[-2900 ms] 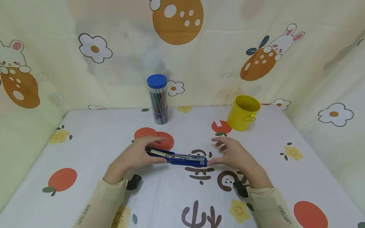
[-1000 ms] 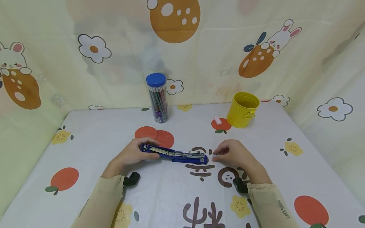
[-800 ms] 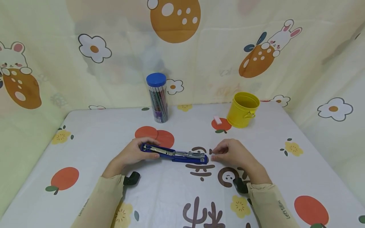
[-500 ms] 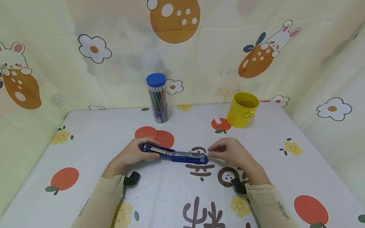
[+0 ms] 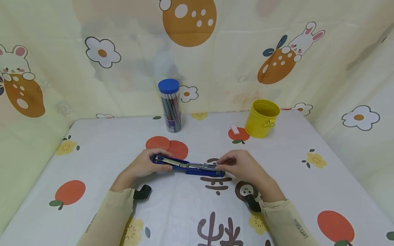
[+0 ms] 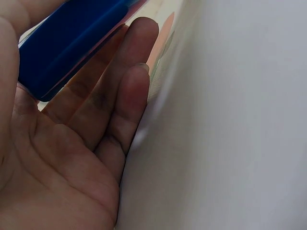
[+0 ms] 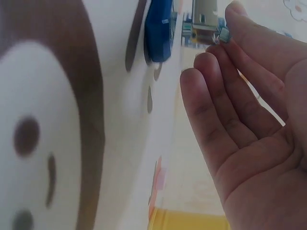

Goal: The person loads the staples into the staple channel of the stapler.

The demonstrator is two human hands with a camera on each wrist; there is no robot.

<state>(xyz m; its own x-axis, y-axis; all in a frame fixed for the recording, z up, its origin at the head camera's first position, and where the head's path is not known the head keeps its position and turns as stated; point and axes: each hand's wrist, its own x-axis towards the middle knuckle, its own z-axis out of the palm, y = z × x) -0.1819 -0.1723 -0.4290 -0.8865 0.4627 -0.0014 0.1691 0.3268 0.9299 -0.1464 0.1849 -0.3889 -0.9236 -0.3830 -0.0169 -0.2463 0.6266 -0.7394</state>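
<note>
A blue stapler [image 5: 201, 173] lies lengthwise in the middle of the table, its top swung back so that the metal inside shows. My left hand [image 5: 144, 166] grips its left end, thumb in front and fingers behind; the left wrist view has the blue stapler body [image 6: 72, 45] between thumb and fingers. Over the stapler's right end, my right hand [image 5: 243, 168] pinches with thumb and forefinger. In the right wrist view a small silvery piece [image 7: 224, 34], like a short strip of staples, sits at those fingertips. The fingers partly hide it.
Behind stand a clear jar of pencils [image 5: 171, 112] with a blue lid and, further right, a yellow bucket [image 5: 258, 124]. A pink eraser [image 5: 235, 130] lies left of the bucket. A patterned cloth [image 5: 101, 174] covers the table, and a curtain [image 5: 129, 82] hangs at the back.
The right hand has let go of the stapler's right end, brought thumb and forefinger together, and moved left over that end. The left hand has closed more firmly round the stapler.
</note>
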